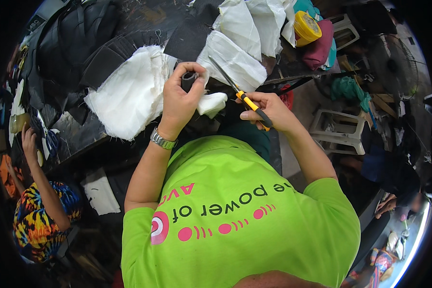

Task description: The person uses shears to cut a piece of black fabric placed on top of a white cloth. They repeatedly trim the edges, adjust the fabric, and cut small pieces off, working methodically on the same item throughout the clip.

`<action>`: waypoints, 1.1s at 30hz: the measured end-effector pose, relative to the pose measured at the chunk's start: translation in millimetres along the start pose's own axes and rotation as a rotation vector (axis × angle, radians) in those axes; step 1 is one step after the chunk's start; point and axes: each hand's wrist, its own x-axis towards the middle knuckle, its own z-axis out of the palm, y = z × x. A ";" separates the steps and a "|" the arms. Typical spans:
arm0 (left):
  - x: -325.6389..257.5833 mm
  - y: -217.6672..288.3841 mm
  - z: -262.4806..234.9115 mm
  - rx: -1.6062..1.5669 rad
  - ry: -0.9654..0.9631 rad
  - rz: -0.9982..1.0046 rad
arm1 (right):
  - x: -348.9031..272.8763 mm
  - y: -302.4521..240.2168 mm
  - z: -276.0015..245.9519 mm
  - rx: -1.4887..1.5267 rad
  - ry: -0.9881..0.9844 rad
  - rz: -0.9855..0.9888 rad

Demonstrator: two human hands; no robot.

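My left hand [182, 98] is closed around a rolled piece of dark fabric [189, 79], whose open end shows between thumb and forefinger. White cloth [212, 103] hangs beside that hand. My right hand [269, 110] grips the yellow-and-black handle of what looks like a screwdriver [246, 100]. Its long thin metal shaft points up and left over a white fabric piece, its tip apart from the roll. Left of my left hand lies a stack of frayed white fabric pieces [129, 93]. A dark flat panel [189, 41] lies just beyond.
More white cloth pieces [249, 24], a yellow tub [307, 29] and a maroon bundle [319, 50] lie on the dark table [84, 141]. Black bags [79, 43] are piled at left. A co-worker's arm [45, 187] reaches in there. A white stool [338, 129] stands at right.
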 end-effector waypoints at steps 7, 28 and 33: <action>3.2 11.5 -8.6 -0.329 -0.105 -0.287 | -14.2 1.2 -16.7 0.140 -0.173 -0.020; 4.6 22.2 -17.3 -0.530 -0.304 -0.390 | 2.3 11.2 -5.0 0.180 -0.352 -0.078; 5.9 18.7 -15.1 -0.556 -0.308 -0.389 | 0.0 11.0 0.8 0.191 -0.307 -0.089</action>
